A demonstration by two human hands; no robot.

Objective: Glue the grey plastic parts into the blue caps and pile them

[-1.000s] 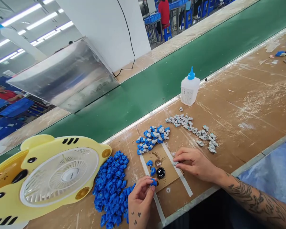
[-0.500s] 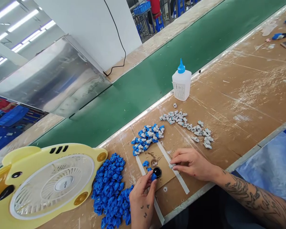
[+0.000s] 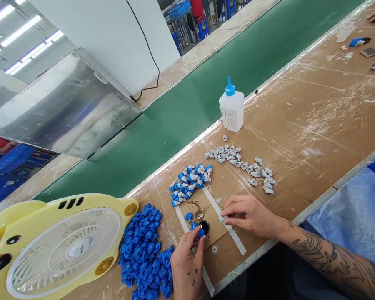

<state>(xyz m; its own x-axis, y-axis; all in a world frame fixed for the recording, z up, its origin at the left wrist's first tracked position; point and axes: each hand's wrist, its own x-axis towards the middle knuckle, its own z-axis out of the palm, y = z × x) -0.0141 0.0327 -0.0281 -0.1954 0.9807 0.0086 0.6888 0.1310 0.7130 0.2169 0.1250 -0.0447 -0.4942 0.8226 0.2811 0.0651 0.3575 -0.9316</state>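
Between the thumb and fingers of my left hand (image 3: 187, 260) is a small blue plastic piece (image 3: 201, 232), held at the edge of a small round pot of dark liquid (image 3: 204, 226). My right hand (image 3: 250, 214) pinches a small grey piece (image 3: 222, 218) above a taped cardboard sheet (image 3: 217, 233). A clear round cap (image 3: 199, 214) lies beside the dark pot. Two loose blue pieces lie left of it, one of them (image 3: 188, 216) farther back. Behind the sheet sits a cluster of joined blue-and-grey pieces (image 3: 190, 181).
A heap of blue pieces (image 3: 143, 250) lies left of my left hand, beside a yellow cartoon fan (image 3: 129, 202). Loose grey pieces (image 3: 253, 168) spread behind my right hand. A white bottle with a blue nozzle (image 3: 231, 110) stands near the green belt (image 3: 175, 108). Another person's hand shows far right.
The view has shifted slightly. My left hand still holds the blue piece by the dark pot, and the grey piece remains in my right fingers. A person's hand has appeared at the far right.
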